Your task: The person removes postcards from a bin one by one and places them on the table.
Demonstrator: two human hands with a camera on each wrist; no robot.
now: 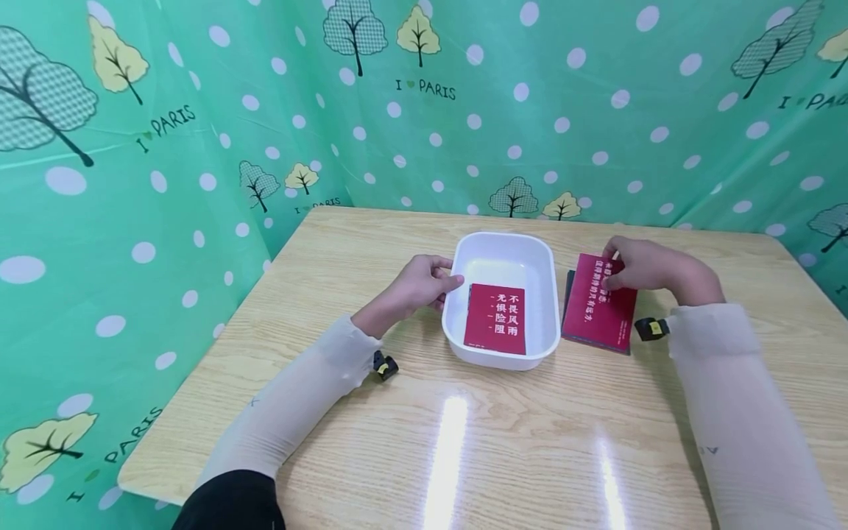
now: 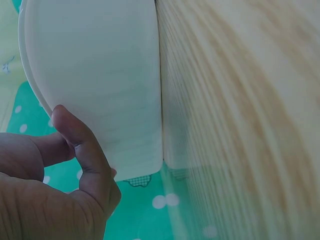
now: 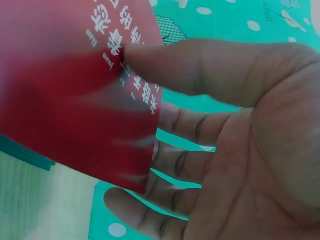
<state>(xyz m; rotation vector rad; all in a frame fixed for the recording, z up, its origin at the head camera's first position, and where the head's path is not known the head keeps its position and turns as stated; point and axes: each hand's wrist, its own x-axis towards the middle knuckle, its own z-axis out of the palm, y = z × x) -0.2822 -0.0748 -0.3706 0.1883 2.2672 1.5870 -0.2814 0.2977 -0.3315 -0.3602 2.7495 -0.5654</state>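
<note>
A white plastic tub point(image 1: 555, 316) stands on the table, with one red booklet point(image 1: 477, 327) with white Chinese lettering lying flat inside at its near end. My left hand point(image 1: 419, 283) holds the tub's left side, thumb at the rim; in the left wrist view the tub's outer wall point(image 2: 100, 90) fills much of the picture beside the hand point(image 2: 75, 190). To the right of the tub, my right hand point(image 1: 645, 266) pinches the upper right edge of another red booklet point(image 1: 599, 324). The right wrist view shows the thumb on this booklet's point(image 3: 75, 120) printed face and the fingers behind.
Under the pinched booklet, a dark cover point(image 1: 568, 291) peeks out at the left. The wood-grain table point(image 1: 371, 456) reaches back to a green polka-dot curtain point(image 1: 464, 140), which also hangs along the left side.
</note>
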